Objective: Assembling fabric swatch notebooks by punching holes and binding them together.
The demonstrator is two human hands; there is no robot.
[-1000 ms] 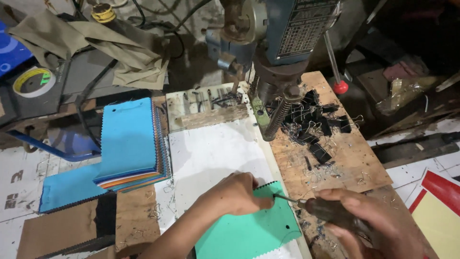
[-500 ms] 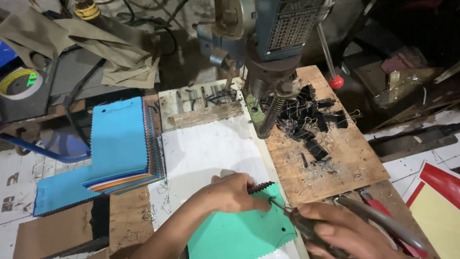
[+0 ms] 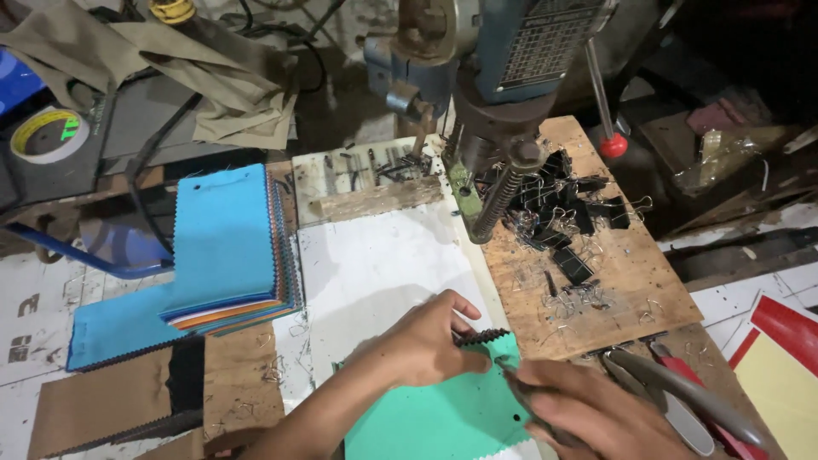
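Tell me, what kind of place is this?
Probably a small workshop that makes fabric sample books: a drill press over a worn wooden board, a pile of black binder clips, and a stack of coloured swatches.
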